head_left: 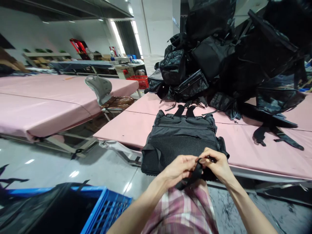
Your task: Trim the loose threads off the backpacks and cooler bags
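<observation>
Backpack (179, 145) lies on the table (133, 130); we pinch a strap (197, 173) in our left hand (180, 167) and right hand (217, 163), both nearly closed.

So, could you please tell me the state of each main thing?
Black fabric backpack: lying mesh side up on the pink-covered table.
Black webbing strap: bent, pinched by left hand and right hand.
Dark fabric bags: heaped on the table.
Blue plastic crate: holding a dark bag.
Grey-backed chair: upright.

A black backpack (181, 144) lies mesh side up on the pink table (133, 130); its strap (198, 170) is raised, bent.
</observation>
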Demonstrator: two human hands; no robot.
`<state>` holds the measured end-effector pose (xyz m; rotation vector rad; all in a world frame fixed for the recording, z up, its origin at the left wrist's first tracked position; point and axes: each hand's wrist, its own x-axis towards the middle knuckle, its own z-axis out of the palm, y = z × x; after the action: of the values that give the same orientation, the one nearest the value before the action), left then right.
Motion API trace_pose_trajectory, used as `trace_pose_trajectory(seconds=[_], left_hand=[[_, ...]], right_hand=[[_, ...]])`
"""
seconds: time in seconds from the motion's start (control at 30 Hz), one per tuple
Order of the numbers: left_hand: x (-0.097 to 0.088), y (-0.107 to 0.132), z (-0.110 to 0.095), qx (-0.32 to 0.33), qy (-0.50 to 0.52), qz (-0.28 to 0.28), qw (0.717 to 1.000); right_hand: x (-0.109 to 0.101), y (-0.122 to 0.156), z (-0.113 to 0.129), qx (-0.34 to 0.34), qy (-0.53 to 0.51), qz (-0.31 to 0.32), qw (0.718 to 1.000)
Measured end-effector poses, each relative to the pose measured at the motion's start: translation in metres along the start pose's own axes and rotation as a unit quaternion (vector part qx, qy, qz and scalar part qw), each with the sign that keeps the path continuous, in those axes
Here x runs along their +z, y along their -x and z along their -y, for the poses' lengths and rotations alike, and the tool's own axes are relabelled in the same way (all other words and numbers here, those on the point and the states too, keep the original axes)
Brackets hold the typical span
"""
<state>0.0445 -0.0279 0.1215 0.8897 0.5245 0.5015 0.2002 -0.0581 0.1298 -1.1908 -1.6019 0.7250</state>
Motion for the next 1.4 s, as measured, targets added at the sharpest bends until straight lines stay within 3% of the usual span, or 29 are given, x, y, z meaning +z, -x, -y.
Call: trace_pose_trajectory(seconds=[0.1, 0.2, 0.3, 0.43, 0.6, 0.83, 1.23, 1.3, 1.33, 1.4], left_hand=[[-0.001, -0.001, 0.01, -0.003, 0.064, 0.032, 0.997], [-0.002, -0.004, 0.013, 0.029, 0.106, -0.037, 0.993], [-0.004, -0.005, 0.01, 0.106, 0.087, -0.132, 0.982], [-0.004, -0.004, 0.007, 0.141, 0.055, -0.17, 0.974], [-0.004, -0.002, 0.005, 0.137, 0.013, -0.177, 0.974], [-0.013, 0.001, 0.001, 0.124, 0.009, -0.168, 0.978], [-0.016, -0.002, 0.003, 0.146, -0.118, -0.204, 0.961], [-0.015, 0.004, 0.002, 0.154, -0.183, -0.189, 0.952], [-0.014, 0.009, 0.001, 0.161, -0.231, -0.152, 0.948], [-0.017, 0.026, -0.003, 0.176, -0.336, -0.019, 0.925]], right_hand=[[0.001, -0.006, -0.002, -0.004, -0.028, 0.004, 1.0], [-0.003, -0.003, -0.012, 0.02, 0.019, -0.056, 0.998], [-0.007, 0.01, -0.022, 0.057, 0.126, -0.129, 0.982], [0.0, 0.025, -0.022, -0.002, 0.24, -0.159, 0.958], [0.011, 0.02, -0.014, -0.127, 0.321, -0.149, 0.927], [0.009, 0.014, -0.019, -0.088, 0.264, -0.15, 0.949], [0.015, 0.007, -0.009, -0.149, 0.326, -0.096, 0.929], [0.014, 0.008, -0.01, -0.115, 0.295, -0.096, 0.944], [0.012, 0.008, -0.012, -0.081, 0.267, -0.108, 0.954], [0.006, 0.009, -0.021, 0.004, 0.195, -0.156, 0.968]])
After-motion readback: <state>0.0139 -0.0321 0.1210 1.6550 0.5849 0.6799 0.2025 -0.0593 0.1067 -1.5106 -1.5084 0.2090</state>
